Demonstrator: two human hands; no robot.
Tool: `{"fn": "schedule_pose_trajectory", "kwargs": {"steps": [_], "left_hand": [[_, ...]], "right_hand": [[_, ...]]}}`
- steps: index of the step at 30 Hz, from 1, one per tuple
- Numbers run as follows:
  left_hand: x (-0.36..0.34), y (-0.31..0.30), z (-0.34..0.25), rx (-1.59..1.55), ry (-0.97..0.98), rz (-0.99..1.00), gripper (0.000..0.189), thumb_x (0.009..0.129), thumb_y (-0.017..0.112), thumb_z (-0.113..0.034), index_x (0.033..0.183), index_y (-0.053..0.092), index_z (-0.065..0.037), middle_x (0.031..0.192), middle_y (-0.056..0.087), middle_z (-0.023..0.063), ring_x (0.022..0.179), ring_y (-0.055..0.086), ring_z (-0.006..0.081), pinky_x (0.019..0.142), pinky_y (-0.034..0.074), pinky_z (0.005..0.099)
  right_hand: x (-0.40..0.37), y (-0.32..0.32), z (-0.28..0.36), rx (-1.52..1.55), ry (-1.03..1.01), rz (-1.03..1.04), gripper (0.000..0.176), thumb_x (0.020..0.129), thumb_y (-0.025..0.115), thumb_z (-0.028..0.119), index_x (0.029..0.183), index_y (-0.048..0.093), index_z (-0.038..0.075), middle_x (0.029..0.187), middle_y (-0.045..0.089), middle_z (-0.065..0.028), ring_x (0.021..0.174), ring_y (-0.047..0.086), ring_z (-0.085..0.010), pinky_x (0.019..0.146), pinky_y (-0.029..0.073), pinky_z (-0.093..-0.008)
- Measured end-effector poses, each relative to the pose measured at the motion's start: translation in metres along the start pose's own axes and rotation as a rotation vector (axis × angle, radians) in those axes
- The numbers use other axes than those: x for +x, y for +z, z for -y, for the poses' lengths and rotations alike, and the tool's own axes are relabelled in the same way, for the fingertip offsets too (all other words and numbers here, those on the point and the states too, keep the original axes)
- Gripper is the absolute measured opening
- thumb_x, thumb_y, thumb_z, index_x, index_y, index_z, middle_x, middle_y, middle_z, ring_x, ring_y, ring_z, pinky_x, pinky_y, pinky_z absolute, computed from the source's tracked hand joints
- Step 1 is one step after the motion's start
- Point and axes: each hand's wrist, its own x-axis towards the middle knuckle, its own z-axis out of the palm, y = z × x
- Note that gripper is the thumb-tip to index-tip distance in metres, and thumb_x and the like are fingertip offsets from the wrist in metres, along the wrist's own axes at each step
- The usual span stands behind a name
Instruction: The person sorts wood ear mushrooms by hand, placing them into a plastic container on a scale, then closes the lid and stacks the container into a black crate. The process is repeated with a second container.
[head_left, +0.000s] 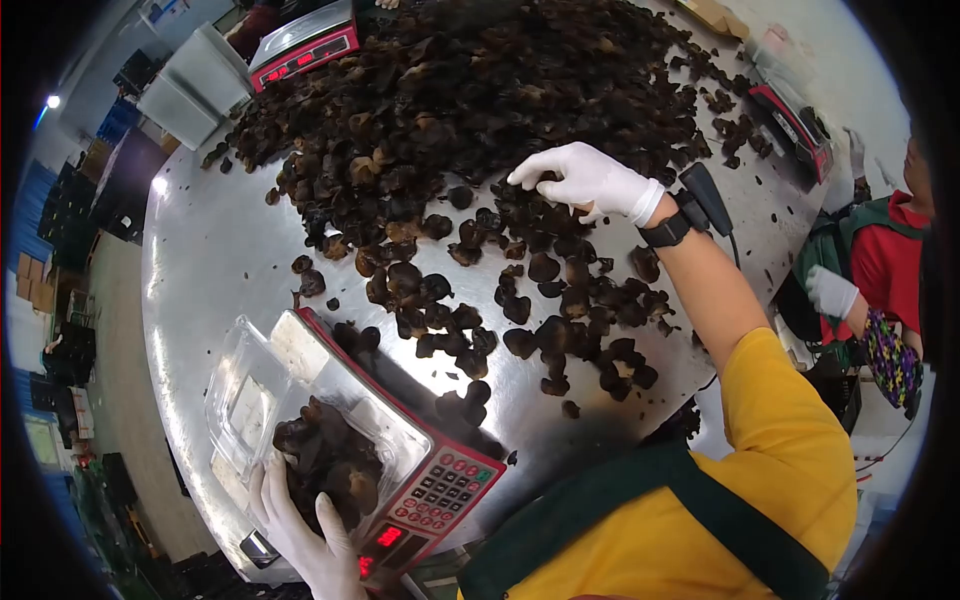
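My left hand (305, 530), in a white glove, grips the near end of a clear plastic box (245, 395), thumb on one side and fingers on the other. Dark brown wood ear mushrooms (335, 465) fill its base, and the hinged lid stands open to the left. The box rests on a red and silver digital scale (440, 480) with a lit red display. Farther off, my right hand (592, 182), also gloved, hovers at the near edge of a large mushroom heap (480, 90). Its fingers are curved and apart, with nothing visible between them.
The metal table (220, 270) has loose mushrooms scattered in front of the heap. Another scale (305, 45) stands at the far left, and a third (795, 130) at the right. White bins (195, 90) stand beyond the left edge. A co-worker's gloved hand (832, 292) is at the right.
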Motion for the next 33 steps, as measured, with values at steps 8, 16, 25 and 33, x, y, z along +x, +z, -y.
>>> {"fn": "schedule_pose_trajectory", "kwargs": {"steps": [8,16,25,33], "left_hand": [[-0.001,-0.001,-0.002,-0.045,-0.015,0.003,0.044,0.098,0.061,-0.014,0.138,0.054,0.003,0.135,0.059,0.021,0.13,0.048,0.0418,0.112,0.035,0.0496],[0.002,0.0,0.0,-0.001,0.003,0.007,0.044,0.097,0.063,-0.015,0.136,0.055,0.003,0.133,0.061,0.0203,0.127,0.051,0.0423,0.11,0.038,0.0497],[-0.002,0.004,-0.004,-0.073,-0.128,0.036,0.05,0.097,0.056,-0.025,0.137,0.051,0.004,0.131,0.056,0.0219,0.134,0.041,0.0443,0.11,0.032,0.0545],[-0.008,0.008,0.002,-0.037,-0.127,-0.003,0.05,0.094,0.059,-0.023,0.136,0.052,0.003,0.13,0.057,0.0204,0.135,0.042,0.0438,0.106,0.035,0.0536]], "right_hand": [[0.015,0.029,-0.015,-0.603,-0.213,-0.038,0.036,0.083,0.057,0.008,0.114,0.074,0.017,0.11,0.07,-0.0068,0.101,0.067,-0.0284,0.085,0.056,-0.0405],[0.052,0.099,-0.003,-0.784,-0.485,-0.014,0.017,0.086,0.061,0.011,0.101,0.068,0.011,0.106,0.068,-0.0063,0.094,0.067,-0.0295,0.08,0.055,-0.0397],[0.069,0.136,0.046,-0.412,-0.538,0.017,0.02,0.09,0.063,0.025,0.104,0.067,0.011,0.087,0.071,-0.014,0.085,0.069,-0.0342,0.076,0.053,-0.0452],[0.068,0.122,0.054,-0.355,-0.277,0.171,0.021,0.091,0.061,0.022,0.101,0.072,0.007,0.082,0.071,-0.0138,0.074,0.069,-0.0251,0.069,0.055,-0.0391]]}}
